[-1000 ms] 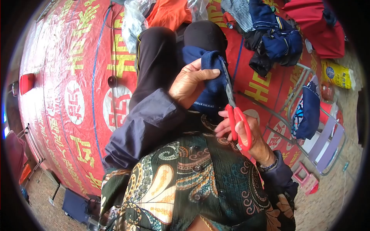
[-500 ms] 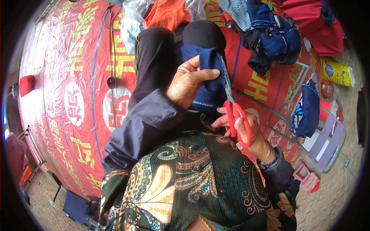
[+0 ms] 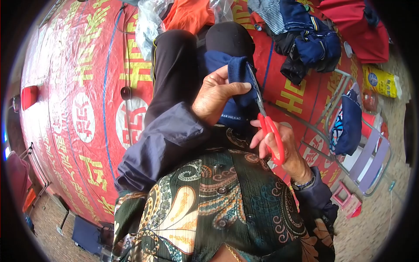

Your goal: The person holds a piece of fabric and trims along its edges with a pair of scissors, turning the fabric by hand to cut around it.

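A navy blue cloth with a ribbed edge lies over my thigh, with small white lettering on its lower part. My left hand pinches the ribbed edge, thumb on top. Red-handled scissors are in my right hand, its thumb and some fingers at the handle loops. The narrow blades point up and away from me and lie along the right edge of the ribbed cloth. Their handles are close together.
Red sheeting with yellow characters spreads beneath. Dark and striped clothes lie at upper right, an orange cloth beyond my knees. A folding chair with navy fabric stands right; a pink stool sits lower right.
The scissor handles have come closer together, and my right hand has closed with them. My left hand still holds the cloth in nearly the same place.
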{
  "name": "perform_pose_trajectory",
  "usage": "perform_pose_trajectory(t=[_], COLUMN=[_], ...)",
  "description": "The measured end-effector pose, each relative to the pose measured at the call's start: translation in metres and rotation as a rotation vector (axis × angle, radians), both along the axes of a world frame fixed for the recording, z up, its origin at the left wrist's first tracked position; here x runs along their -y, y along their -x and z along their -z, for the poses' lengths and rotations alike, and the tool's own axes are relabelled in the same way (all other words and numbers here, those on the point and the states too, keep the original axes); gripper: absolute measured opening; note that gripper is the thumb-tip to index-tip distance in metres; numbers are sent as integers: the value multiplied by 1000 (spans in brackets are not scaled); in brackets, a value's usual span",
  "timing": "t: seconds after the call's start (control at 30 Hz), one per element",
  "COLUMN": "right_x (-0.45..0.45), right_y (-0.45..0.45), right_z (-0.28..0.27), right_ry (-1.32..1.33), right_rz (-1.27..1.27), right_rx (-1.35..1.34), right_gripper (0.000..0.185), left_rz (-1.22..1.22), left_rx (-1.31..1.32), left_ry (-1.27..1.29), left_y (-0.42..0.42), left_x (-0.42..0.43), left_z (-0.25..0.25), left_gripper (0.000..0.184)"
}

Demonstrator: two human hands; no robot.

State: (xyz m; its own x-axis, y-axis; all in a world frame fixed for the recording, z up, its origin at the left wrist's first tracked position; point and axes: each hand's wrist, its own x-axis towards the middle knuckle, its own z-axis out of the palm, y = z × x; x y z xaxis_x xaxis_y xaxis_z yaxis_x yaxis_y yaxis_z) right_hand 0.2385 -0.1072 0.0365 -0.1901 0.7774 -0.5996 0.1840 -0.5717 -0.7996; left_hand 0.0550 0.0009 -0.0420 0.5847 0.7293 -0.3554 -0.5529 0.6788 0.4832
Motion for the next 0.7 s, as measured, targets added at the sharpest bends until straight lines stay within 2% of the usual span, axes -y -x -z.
perform_pose_trajectory(t=[0.2, 0.47, 0.7], right_x=[1, 13, 11], right_y=[2, 16, 27], right_z=[-5, 6, 18], right_ry=[24, 105, 121], right_rz=[86, 330, 361], right_rx=[-29, -168, -158], right_gripper=[67, 39, 38], left_rz=[-22, 20, -17], left_rx=[-35, -20, -18], left_ry=[-4, -22, -2], left_y=[-2, -1, -4], left_x=[0, 1, 1], left_z=[-4, 2, 13], left_gripper=[24, 31, 30])
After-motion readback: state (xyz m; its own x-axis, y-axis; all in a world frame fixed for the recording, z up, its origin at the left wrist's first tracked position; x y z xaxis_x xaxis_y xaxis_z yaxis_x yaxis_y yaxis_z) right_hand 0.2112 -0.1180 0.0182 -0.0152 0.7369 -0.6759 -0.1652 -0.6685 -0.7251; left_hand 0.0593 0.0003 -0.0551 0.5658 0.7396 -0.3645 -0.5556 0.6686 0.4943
